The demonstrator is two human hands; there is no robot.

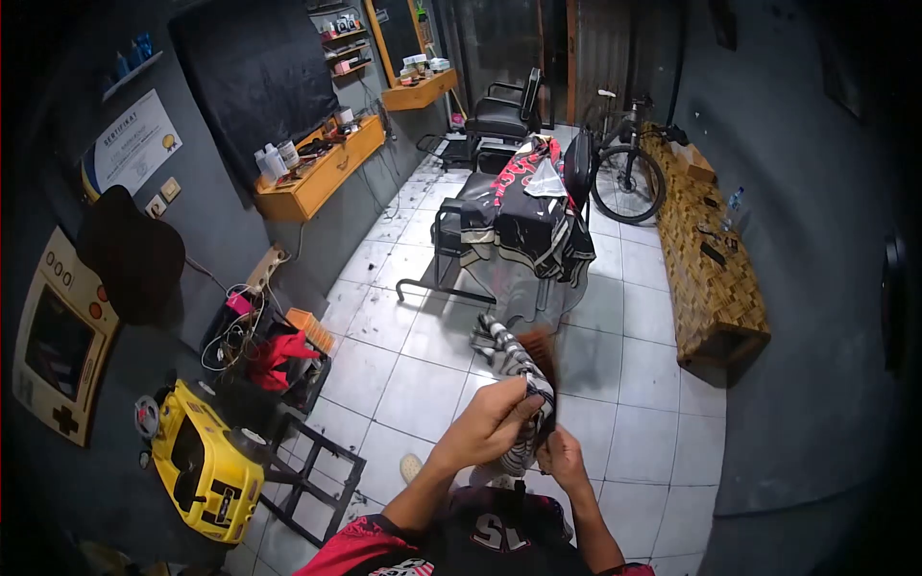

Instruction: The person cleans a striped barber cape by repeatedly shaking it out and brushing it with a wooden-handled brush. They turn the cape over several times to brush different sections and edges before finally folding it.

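A black-and-white striped cloth [512, 348] hangs bunched up in front of my body. My left hand [495, 420] is closed in a fist around its near end. Beside the cloth, on its right, is a brush with reddish-brown bristles [540, 351], smeared by motion. Its dark lower part runs down to my right hand [564, 457], which is closed with the thumb side up, close by my left fist. The fingers hide the grip. Beyond them stands a black barber chair [447, 226], draped with a black, red and white cloth [523, 216].
A wooden shelf [327, 168] with bottles is on the left wall. A yellow toy car [206, 466] and a black metal frame [317, 470] stand low at left. On the right are a woven bench [706, 259] and a bicycle [629, 158]. Dark hair clippings dot the white tiles.
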